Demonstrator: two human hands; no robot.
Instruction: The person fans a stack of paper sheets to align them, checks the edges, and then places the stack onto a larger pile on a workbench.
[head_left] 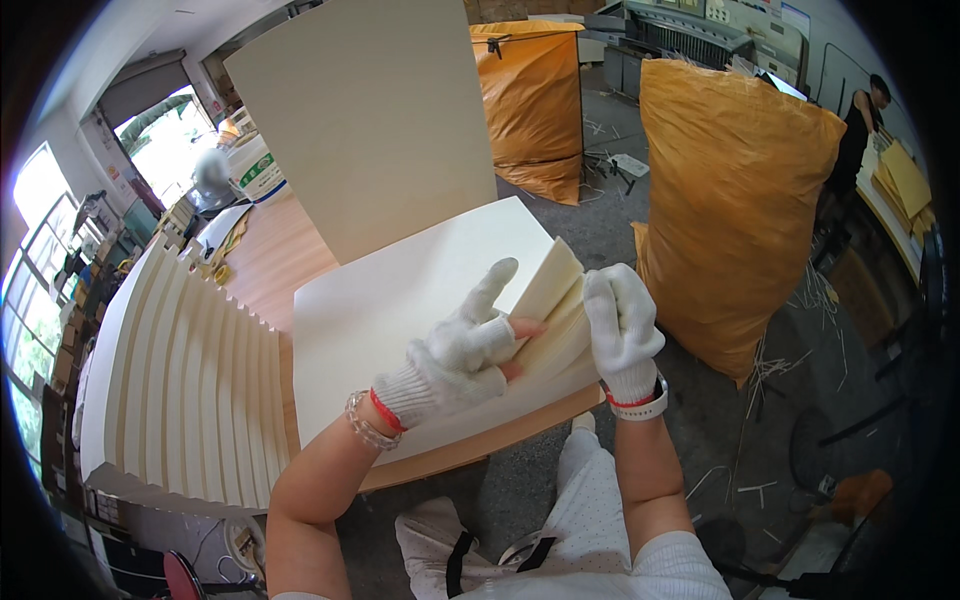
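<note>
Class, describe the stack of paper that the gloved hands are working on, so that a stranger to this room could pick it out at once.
Start at the wooden table. Near its front edge lies a flat stack of cream sheets, with the left hand and right hand lifting its right corner. Unlike the stepped, fanned-out piles to its left and the big board standing upright behind it, it lies square and flat.

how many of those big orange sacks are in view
2. One orange sack stands on the floor just right of the table, beside the gloved right hand. The other orange sack stands farther back, behind the upright cream board. More may be hidden.
</note>
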